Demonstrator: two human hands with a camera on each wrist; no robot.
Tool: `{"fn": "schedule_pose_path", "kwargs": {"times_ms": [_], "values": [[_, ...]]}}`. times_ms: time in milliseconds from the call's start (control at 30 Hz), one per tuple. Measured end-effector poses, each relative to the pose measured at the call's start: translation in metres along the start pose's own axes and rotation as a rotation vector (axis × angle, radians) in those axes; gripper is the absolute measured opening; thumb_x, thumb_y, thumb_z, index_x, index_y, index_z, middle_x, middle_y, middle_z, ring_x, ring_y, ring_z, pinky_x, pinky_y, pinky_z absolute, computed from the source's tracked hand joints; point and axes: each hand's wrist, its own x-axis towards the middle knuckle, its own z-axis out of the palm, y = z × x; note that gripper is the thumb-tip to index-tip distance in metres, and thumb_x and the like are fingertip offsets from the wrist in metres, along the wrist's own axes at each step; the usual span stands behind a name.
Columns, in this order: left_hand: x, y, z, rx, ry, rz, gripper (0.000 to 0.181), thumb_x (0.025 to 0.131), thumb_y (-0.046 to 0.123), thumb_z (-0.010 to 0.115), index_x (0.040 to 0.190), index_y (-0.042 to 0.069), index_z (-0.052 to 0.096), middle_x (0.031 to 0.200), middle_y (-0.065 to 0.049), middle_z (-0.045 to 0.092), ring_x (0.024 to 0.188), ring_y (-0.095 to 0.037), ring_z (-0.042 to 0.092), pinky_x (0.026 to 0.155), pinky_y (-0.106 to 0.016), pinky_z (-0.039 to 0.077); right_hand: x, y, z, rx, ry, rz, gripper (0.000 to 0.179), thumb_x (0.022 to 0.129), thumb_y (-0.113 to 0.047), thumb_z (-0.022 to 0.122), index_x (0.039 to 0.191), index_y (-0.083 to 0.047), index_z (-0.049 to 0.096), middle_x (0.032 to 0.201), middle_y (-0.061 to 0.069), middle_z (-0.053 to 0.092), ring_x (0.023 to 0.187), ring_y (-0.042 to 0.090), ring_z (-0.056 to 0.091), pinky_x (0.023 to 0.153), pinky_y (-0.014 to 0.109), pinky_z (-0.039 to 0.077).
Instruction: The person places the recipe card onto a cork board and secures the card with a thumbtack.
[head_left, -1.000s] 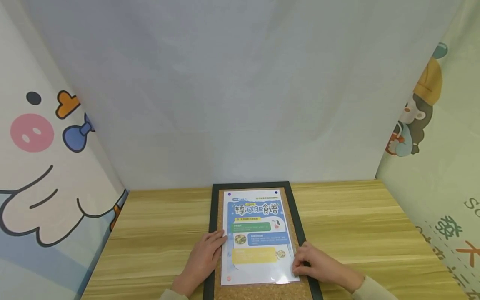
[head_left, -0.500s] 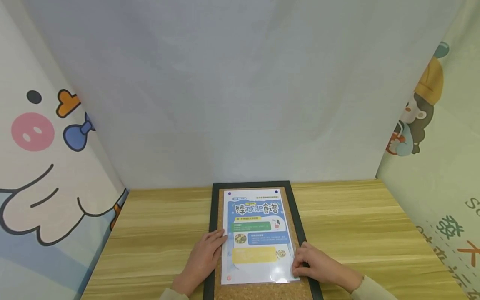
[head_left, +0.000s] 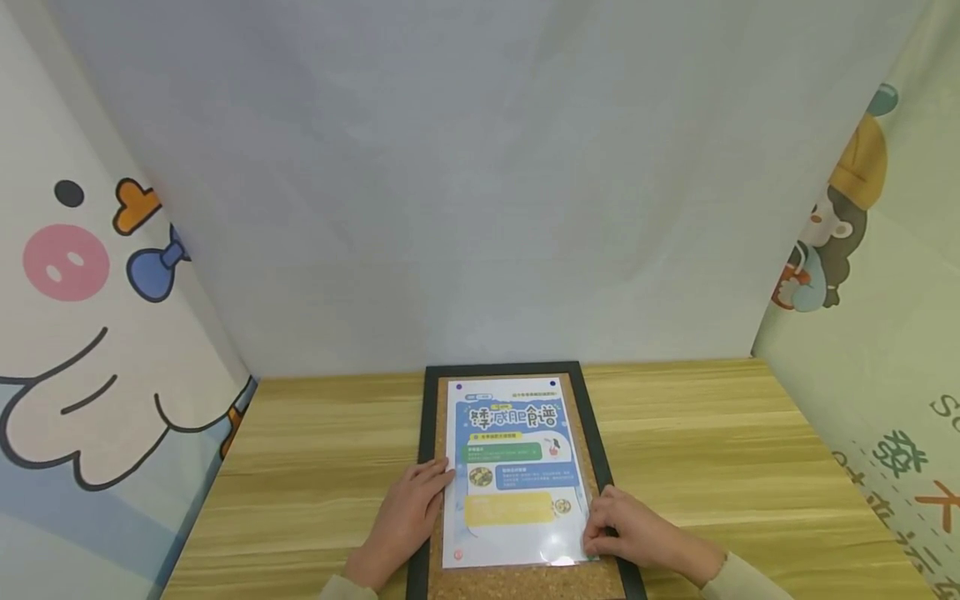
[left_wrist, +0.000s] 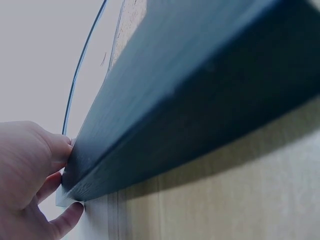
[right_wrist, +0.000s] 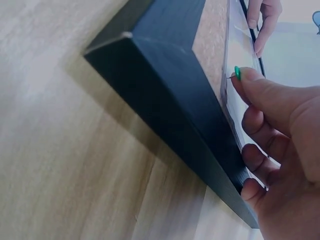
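Note:
A laminated poster (head_left: 517,542) with a blue, green and yellow printed design lies on a black-framed cork board (head_left: 525,583). Two dark purple pins, a left pin (head_left: 459,387) and a right pin (head_left: 552,383), sit at its top corners. My left hand (head_left: 405,517) rests across the frame's left side, its fingertips at the poster's left edge. Between thumb and finger, my right hand (head_left: 626,525) pinches a green thumbtack (right_wrist: 237,73) by the poster's lower right corner. The right wrist view shows its metal point bare; its other fingers touch the black frame (right_wrist: 200,145).
The board lies on a wood-grain table (head_left: 315,450). Behind stands a plain pale curtain (head_left: 480,200). A cartoon-printed sheet (head_left: 97,375) hangs at the left, and another printed sheet (head_left: 862,350) at the right.
The hands, poster and board stay nearly still. The right hand's thumb and finger shift very slightly at the lower right corner, where a bit of green now shows.

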Motion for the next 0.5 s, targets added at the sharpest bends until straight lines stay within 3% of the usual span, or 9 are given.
{"fn": "schedule_pose_path", "kwargs": {"times_ms": [500], "values": [[0.001,-0.0014,0.0025,0.005,0.005,-0.006,0.03,0.09,0.011,0.061,0.121,0.009,0.064,0.132,-0.009,0.055,0.117,-0.026,0.05,0.093,-0.044,0.045,0.0009,0.002,0.0011,0.014,-0.01,0.021,0.011,0.086,-0.035,0.065,0.077,-0.029,0.07,0.075,-0.024,0.054,0.07,-0.003,0.034,0.061,0.012,0.03]]}}
